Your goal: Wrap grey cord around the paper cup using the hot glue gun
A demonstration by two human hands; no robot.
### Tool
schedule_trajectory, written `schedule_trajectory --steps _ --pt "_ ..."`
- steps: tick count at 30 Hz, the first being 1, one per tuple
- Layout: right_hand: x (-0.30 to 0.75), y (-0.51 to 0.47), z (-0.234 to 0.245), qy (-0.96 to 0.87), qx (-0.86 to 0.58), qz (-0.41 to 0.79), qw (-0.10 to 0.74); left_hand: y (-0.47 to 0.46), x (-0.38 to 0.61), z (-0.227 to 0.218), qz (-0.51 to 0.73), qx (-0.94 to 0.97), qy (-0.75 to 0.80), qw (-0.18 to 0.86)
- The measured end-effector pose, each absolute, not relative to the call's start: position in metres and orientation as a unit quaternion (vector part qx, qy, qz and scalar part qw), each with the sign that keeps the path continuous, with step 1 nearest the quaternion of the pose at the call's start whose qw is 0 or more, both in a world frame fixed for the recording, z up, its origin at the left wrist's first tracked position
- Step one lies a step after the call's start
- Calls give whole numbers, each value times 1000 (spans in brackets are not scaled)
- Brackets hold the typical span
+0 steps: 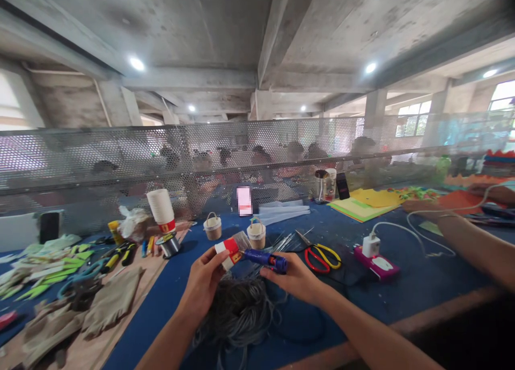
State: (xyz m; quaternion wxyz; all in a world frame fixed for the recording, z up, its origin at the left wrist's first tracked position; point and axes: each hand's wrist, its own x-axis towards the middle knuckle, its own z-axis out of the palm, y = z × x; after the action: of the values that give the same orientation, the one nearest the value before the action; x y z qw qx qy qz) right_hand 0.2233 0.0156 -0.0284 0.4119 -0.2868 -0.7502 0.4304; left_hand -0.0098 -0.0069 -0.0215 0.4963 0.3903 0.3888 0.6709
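My left hand [205, 281] is closed round a small white and red paper cup [227, 250], held above the blue table [418, 284]. My right hand [295, 278] grips a blue glue gun [265, 259], and its nozzle touches the cup. A tangle of grey cord [239, 313] lies under both hands. Two small twine-wrapped baskets with handles [213, 226] [256, 233] stand just beyond the cup.
Red and yellow scissors [322, 253], a pink power strip with a white plug [376, 260], a stack of paper cups [161, 209], pliers [116, 254], burlap pieces [108, 303] and coloured paper [370, 201] lie around. A perforated metal screen [257, 150] crosses the back. Another person's arm [462, 236] reaches in at right.
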Motion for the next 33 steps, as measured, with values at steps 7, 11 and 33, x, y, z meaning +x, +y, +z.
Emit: schedule_trajectory --steps 7,11,33 --pt "224 17 -31 -756 -283 420 416 -9 -7 -17 675 379 390 498" --pt "225 17 -30 -756 -296 420 406 -10 -5 -16 679 390 384 490" --pt "225 18 -28 -714 -350 479 373 -8 -6 -20 668 407 374 499"
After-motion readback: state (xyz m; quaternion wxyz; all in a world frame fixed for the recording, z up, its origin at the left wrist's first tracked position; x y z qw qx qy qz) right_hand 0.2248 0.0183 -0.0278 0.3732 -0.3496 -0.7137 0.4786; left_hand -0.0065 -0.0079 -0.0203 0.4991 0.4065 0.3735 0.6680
